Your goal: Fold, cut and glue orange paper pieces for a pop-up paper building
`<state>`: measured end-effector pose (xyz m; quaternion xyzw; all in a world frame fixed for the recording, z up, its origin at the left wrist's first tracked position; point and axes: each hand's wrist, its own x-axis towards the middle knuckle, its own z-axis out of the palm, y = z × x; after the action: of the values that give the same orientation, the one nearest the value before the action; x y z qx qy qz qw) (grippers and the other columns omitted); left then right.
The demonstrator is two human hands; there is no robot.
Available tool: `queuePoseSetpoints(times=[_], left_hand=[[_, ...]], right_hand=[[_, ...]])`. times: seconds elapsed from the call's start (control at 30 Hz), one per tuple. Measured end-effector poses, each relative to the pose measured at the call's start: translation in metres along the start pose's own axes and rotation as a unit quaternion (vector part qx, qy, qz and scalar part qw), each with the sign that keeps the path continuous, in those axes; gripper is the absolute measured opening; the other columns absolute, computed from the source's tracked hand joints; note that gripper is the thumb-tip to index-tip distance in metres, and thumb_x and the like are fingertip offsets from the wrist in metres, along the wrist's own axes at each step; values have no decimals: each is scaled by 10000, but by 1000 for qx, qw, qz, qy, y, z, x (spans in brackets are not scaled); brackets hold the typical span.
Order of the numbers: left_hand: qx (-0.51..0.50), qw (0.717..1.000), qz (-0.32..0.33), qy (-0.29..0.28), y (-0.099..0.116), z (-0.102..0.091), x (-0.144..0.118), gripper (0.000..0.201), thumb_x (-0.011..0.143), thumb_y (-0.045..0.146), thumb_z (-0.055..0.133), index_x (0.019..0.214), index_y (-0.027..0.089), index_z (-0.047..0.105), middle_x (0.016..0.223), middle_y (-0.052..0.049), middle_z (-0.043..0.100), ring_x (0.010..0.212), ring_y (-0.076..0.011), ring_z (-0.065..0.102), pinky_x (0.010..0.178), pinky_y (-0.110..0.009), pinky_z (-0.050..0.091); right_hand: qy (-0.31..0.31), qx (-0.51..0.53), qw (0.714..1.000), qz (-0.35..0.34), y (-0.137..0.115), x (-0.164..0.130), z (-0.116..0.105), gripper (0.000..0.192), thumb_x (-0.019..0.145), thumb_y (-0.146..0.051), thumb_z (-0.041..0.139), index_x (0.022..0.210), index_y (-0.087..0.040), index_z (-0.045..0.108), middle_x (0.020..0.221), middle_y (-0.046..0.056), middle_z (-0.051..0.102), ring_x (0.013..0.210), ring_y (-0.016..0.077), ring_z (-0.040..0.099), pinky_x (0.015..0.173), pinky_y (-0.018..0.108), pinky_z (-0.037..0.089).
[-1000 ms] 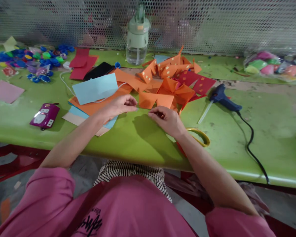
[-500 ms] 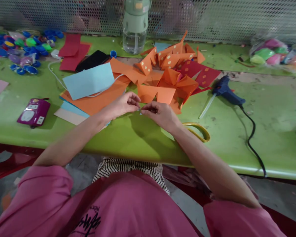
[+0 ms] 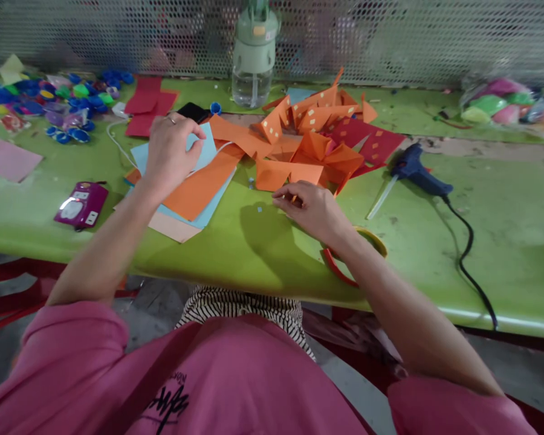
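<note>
Orange and blue paper sheets [image 3: 199, 187] lie stacked left of centre on the green counter [image 3: 503, 241]; the left hand [image 3: 170, 151] rests on the light-blue top sheet [image 3: 204, 151], fingers curled at its edge. Far of centre, folded orange pieces [image 3: 317, 130] already bear small pale squares. Near centre, the right hand [image 3: 310, 208] pinches something too small to identify. Right: glue gun [image 3: 414, 172], untouched. Flat sheets appear still unworked.

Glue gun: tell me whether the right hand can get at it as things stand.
Probably yes. The glue gun lies in the open on the green table, to the right of the right hand, with only bare tabletop between. The hand's fingers look pinched together, so it may need freeing first.
</note>
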<state>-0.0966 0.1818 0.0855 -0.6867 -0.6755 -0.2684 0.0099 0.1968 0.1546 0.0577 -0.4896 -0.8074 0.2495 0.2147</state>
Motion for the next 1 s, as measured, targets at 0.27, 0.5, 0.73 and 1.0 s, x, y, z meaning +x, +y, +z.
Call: queuePoseSetpoints(times=[0.27,0.5,0.73,1.0], left_hand=[[35,998,24,-43,9,0,-12,360,965,382,476,1257,203,586,1384,-59,540,1302,-285,387,1195,-492,207],[53,998,22,-33,5,0,-15,379,949,309,469,1303,209,559,1490,-41,501,1417,-310,305,1174,-533,187],[96,982,-118,-115,-37,-4,11,561,853,370,639,1344,111,554,1226,-120,700,1286,-330,500,1085,-549,287],[45,984,-87,-152,-21,-16,-3,274,904,240,523,1130,179,665,1118,-53,731,1030,-219,640,941,-356,464]], right_hand=[[-110,-247,963,20,-33,32,33,397,1015,-276,395,1336,-205,617,1125,155,701,945,288,681,682,349,437],[-119,-225,967,24,-25,30,36,326,980,-254,482,1229,-203,687,1132,138,723,979,297,684,693,345,441],[-70,-155,984,44,-13,37,35,185,933,-240,584,1038,-195,728,1046,81,747,942,219,672,748,298,458],[-47,-119,991,48,-5,34,36,213,951,-203,525,1079,-156,688,984,100,741,860,200,656,730,293,445]])
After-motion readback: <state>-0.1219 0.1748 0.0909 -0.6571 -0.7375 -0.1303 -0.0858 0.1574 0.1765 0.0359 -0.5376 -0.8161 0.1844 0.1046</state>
